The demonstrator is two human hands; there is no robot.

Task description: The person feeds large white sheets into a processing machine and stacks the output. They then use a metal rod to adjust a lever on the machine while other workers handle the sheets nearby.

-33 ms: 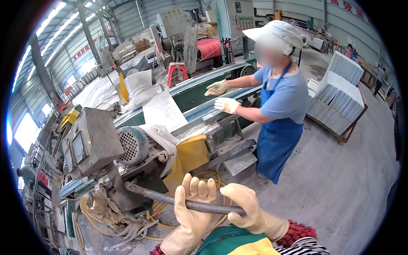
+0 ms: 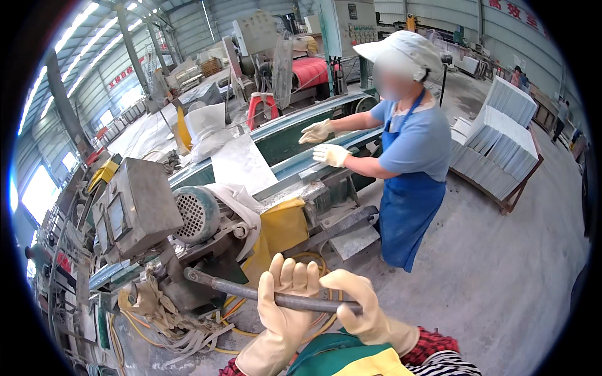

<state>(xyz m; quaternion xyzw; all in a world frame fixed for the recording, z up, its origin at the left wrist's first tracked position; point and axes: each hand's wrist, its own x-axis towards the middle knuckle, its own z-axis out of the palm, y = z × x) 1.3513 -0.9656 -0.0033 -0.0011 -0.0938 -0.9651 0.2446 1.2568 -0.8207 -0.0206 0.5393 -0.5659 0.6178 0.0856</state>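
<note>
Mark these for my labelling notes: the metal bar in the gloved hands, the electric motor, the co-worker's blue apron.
metal bar (image 2: 251, 291), head view, bare mid-shaft.
electric motor (image 2: 195, 215), head view, ribbed fan cover.
blue apron (image 2: 404, 213), head view, front panel.

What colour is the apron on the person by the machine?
Blue: the apron shows best in the head view.

Dull grey metal bar (image 2: 276, 299); matt cream rubber gloves on both hands (image 2: 320, 307); rough concrete floor (image 2: 501, 276).
</note>
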